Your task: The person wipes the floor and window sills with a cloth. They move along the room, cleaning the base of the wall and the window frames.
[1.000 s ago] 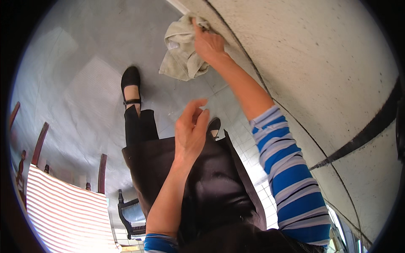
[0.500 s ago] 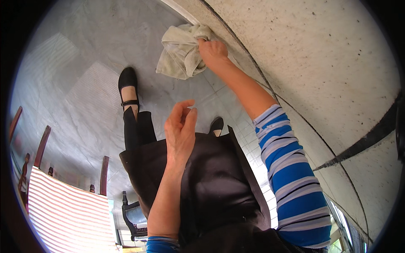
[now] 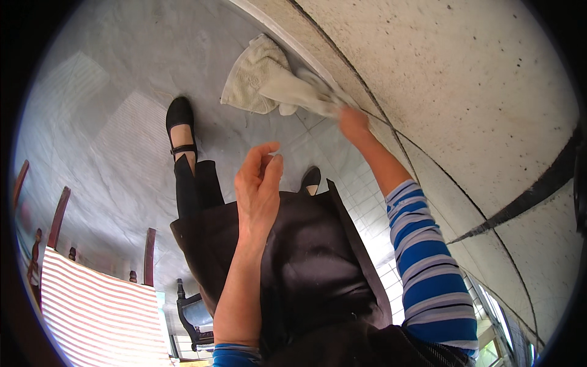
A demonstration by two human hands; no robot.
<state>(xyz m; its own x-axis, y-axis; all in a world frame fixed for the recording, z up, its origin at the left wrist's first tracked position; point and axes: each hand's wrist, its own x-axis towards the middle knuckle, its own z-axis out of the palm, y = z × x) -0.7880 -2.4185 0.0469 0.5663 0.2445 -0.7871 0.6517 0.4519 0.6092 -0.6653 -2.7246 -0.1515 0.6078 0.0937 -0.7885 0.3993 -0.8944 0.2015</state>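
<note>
A pale, cream-coloured cloth [image 3: 260, 76], like a small towel, trails out to the left from my right hand [image 3: 354, 124]. That hand is blurred by motion, closed around one end of the cloth beside a pale speckled surface [image 3: 471, 92] with dark lines. The cloth is pulled into a twisted strip near the fist and spreads wide at its far end, above the grey floor. My left hand [image 3: 258, 180] hovers in front of my dark apron [image 3: 312, 251], its fingers loosely curled and the thumb apart, with nothing in it.
My black shoes [image 3: 180, 113] stand on the grey floor [image 3: 122, 79]. At the lower left are a striped cloth [image 3: 104, 300], dark wooden posts [image 3: 59, 217] and a dark chair [image 3: 194, 315]. A pale ledge [image 3: 269, 21] runs along the speckled surface's foot.
My right hand has moved right and nearer to me, drawing the bunched cloth out into a long strip. My left hand has hardly moved.
</note>
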